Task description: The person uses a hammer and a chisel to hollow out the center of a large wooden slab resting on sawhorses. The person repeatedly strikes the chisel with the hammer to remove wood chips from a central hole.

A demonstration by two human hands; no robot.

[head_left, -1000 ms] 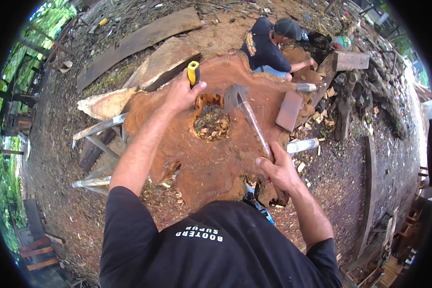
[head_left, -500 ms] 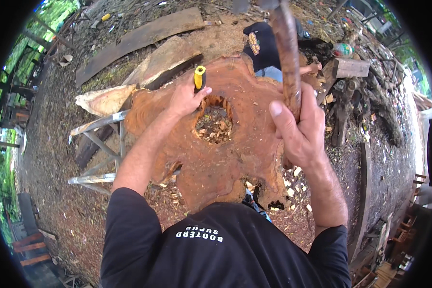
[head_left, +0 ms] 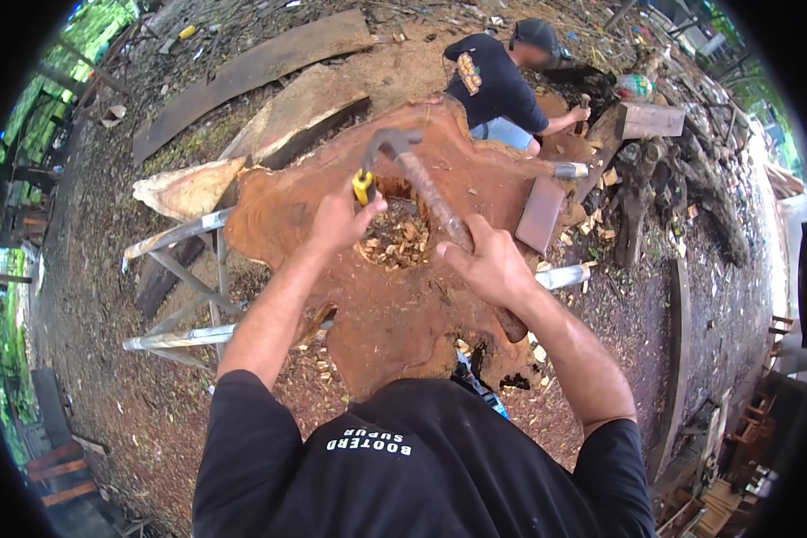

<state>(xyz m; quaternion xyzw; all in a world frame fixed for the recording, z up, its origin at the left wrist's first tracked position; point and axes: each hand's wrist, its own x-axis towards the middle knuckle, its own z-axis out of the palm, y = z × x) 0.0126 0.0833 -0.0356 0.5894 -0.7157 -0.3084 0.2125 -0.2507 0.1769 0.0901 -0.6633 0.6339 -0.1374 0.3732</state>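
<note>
A wide, irregular reddish-brown wood slab [head_left: 394, 323] lies before me, with a rough hole [head_left: 398, 244] through its middle where pale chips show. At the hole's upper left rim, my left hand [head_left: 335, 224] is closed round the yellow-and-black handle of a chisel [head_left: 363, 186]; its blade is hidden. My right hand [head_left: 495, 267] grips the wooden handle of a claw hammer [head_left: 429, 190], right of the hole. The hammer's metal head is at the top of the chisel handle, apparently touching it or just above.
Metal trestles [head_left: 181, 339] support the slab. On its right lies a flat brown rectangular object [head_left: 540, 213]. Beyond the far edge a co-worker [head_left: 493, 85] crouches, a hand on a tool. Planks [head_left: 260, 72], a wood block [head_left: 650, 121] and gnarled roots [head_left: 690, 197] lie around.
The hammer has swung down and left from a raised position to the chisel's top, uncovering the co-worker and the brown rectangular object. My left hand still holds the chisel at the hole's rim.
</note>
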